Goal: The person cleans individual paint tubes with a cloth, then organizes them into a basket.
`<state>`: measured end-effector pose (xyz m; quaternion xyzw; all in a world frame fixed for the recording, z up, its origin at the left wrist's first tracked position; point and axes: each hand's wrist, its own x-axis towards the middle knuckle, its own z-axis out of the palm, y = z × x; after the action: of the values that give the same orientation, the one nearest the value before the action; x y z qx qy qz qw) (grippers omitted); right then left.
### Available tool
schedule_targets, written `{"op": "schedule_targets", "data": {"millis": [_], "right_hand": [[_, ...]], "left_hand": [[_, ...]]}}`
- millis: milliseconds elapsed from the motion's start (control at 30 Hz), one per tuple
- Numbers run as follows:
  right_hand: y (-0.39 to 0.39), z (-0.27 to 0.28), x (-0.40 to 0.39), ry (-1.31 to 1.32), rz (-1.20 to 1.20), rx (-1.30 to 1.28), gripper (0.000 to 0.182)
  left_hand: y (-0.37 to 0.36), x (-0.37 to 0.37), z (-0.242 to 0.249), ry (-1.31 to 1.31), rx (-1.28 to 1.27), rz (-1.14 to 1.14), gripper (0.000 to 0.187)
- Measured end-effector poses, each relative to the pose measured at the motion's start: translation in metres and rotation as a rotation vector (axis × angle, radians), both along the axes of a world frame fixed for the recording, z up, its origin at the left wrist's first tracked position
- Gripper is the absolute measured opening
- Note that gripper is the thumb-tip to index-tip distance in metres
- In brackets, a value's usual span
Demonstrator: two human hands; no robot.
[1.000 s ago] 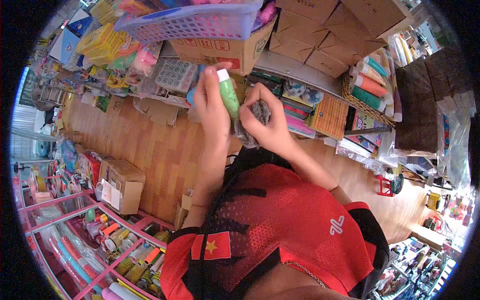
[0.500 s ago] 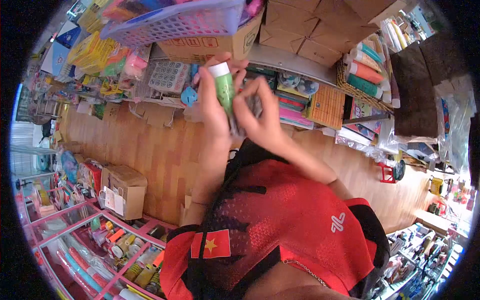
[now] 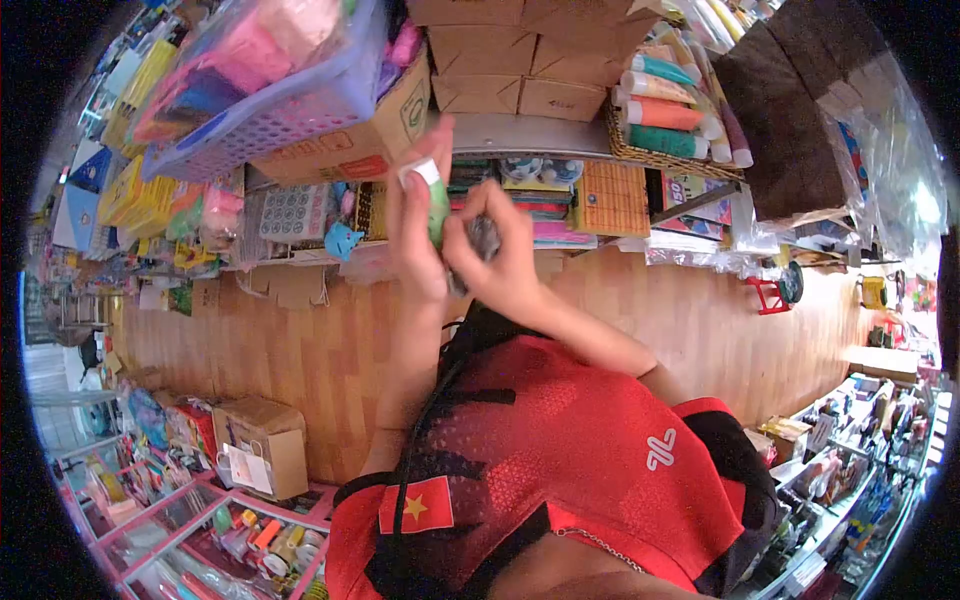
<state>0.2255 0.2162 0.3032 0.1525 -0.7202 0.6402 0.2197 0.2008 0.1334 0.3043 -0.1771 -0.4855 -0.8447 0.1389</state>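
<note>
A green tube with a white cap (image 3: 438, 200) rests in my left hand (image 3: 415, 235), which wraps round it with the cap end up. Close beside it on the right, my right hand (image 3: 500, 250) is closed round a dark grey, crumpled-looking item (image 3: 484, 238), pressed near the tube's lower part. Blur and the fingers hide what this dark item is. Both hands are in front of my chest, over the shelf edge.
A purple basket (image 3: 300, 105) stands on a cardboard box at the upper left. Brown boxes (image 3: 480, 80) are stacked at the top. A wicker basket (image 3: 680, 168) holds several coloured tubes. A red stool (image 3: 768, 296) stands on the wooden floor (image 3: 620, 290).
The camera view has turned, so the shelf goods lie further left. The tube is turned more upright and more covered by my left hand. My right hand stays close beside it.
</note>
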Motion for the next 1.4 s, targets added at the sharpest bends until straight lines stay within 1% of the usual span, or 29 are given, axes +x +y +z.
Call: {"op": "schedule_targets", "data": {"millis": [33, 67, 100, 133, 167, 233, 267, 300, 367, 433, 500, 533, 567, 600, 633, 667, 733, 767, 833, 933, 967, 1033, 1067, 1100, 1133, 1167, 1233, 1367, 1400], "right_hand": [[0.006, 0.005, -0.007, 0.015, -0.069, 0.004, 0.018], [0.011, 0.009, -0.021, 0.144, -0.166, -0.001, 0.020], [0.014, 0.018, -0.032, 0.193, -0.162, -0.162, 0.020], [0.023, 0.028, -0.031, 0.114, -0.150, -0.067, 0.019], [0.031, 0.034, -0.030, 0.034, -0.137, 0.028, 0.018], [0.034, 0.031, -0.019, 0.055, -0.145, 0.018, 0.018], [0.036, 0.027, -0.011, 0.075, -0.145, 0.010, 0.018], [0.038, 0.022, 0.000, 0.072, -0.169, 0.078, 0.017], [0.042, 0.009, 0.019, -0.039, -0.154, 0.099, 0.016], [0.054, 0.003, 0.022, -0.022, -0.197, 0.087, 0.016], [0.071, 0.007, 0.020, -0.045, -0.249, 0.070, 0.014], [0.081, 0.015, 0.014, 0.001, -0.299, 0.038, 0.014], [0.092, 0.022, 0.007, 0.048, -0.348, 0.008, 0.013], [0.105, 0.027, 0.005, -0.010, -0.336, 0.077, 0.013], [0.111, 0.029, 0.007, -0.006, -0.344, 0.079, 0.013], [0.116, 0.031, 0.014, -0.001, -0.348, 0.115, 0.013], [0.126, 0.024, 0.024, -0.010, -0.355, 0.130, 0.012], [0.130, 0.018, 0.032, -0.007, -0.362, 0.132, 0.012], [0.137, 0.006, 0.046, -0.097, -0.346, 0.149, 0.013], [0.156, -0.010, 0.048, -0.052, -0.367, 0.164, 0.012], [0.165, -0.008, 0.045, -0.059, -0.370, 0.159, 0.012], [0.189, 0.006, 0.027, 0.033, -0.459, 0.179, 0.012], [0.202, 0.013, 0.018, 0.040, -0.455, 0.177, 0.012], [0.214, 0.019, 0.010, 0.123, -0.469, 0.164, 0.012], [0.223, 0.023, 0.005, 0.205, -0.483, 0.149, 0.011], [0.226, 0.025, 0.006, 0.209, -0.479, 0.146, 0.011], [0.229, 0.026, 0.013, 0.069, -0.447, 0.094, 0.011], [0.239, 0.002, 0.019, 0.027, -0.385, 0.051, 0.010], [0.240, -0.001, 0.021, -0.007, -0.378, 0.072, 0.010]], "left_hand": [[0.006, 0.008, 0.005, -0.001, -0.098, 0.024, 0.045], [0.016, 0.018, 0.006, -0.059, -0.063, -0.025, 0.045], [0.026, 0.026, 0.005, -0.115, -0.027, -0.074, 0.045], [0.035, 0.029, -0.015, -0.187, 0.018, -0.054, 0.047], [0.039, 0.026, -0.010, -0.182, 0.020, -0.062, 0.047], [0.045, 0.022, 0.003, -0.042, -0.032, -0.020, 0.049], [0.044, 0.015, -0.003, -0.032, -0.044, -0.027, 0.048], [0.043, 0.007, -0.002, -0.028, -0.041, -0.035, 0.048], [0.042, -0.005, 0.001, 0.044, -0.198, -0.044, 0.047], [0.054, 0.002, 0.002, 0.045, -0.205, -0.081, 0.046], [0.073, 0.012, -0.003, 0.011, -0.213, -0.151, 0.046], [0.085, 0.019, -0.009, -0.033, -0.183, -0.186, 0.047], [0.097, 0.031, -0.008, -0.187, -0.062, -0.298, 0.048], [0.108, 0.036, -0.007, -0.178, -0.006, -0.314, 0.048], [0.117, 0.037, -0.006, -0.168, 0.052, -0.330, 0.048], [0.122, 0.033, -0.003, -0.162, 0.052, -0.338, 0.048], [0.131, 0.019, 0.003, 0.048, -0.154, -0.283, 0.045], [0.137, 0.013, 0.004, 0.053, -0.151, -0.289, 0.045], [0.150, 0.001, 0.007, 0.079, -0.167, -0.283, 0.044], [0.172, -0.004, 0.008, 0.070, -0.168, -0.337, 0.044], [0.179, -0.001, 0.010, 0.063, -0.178, -0.378, 0.044], [0.194, 0.011, 0.013, 0.044, -0.223, -0.372, 0.046], [0.203, 0.018, 0.011, -0.057, -0.122, -0.454, 0.047], [0.211, 0.024, 0.008, -0.157, -0.020, -0.535, 0.048], [0.218, 0.027, 0.007, -0.137, -0.127, -0.439, 0.049], [0.222, 0.022, 0.008, -0.134, -0.130, -0.433, 0.049], [0.229, 0.010, 0.011, 0.072, -0.220, -0.388, 0.048], [0.247, -0.010, 0.023, 0.102, -0.171, -0.337, 0.040], [0.253, -0.012, 0.029, 0.041, -0.128, -0.316, 0.035]]}}
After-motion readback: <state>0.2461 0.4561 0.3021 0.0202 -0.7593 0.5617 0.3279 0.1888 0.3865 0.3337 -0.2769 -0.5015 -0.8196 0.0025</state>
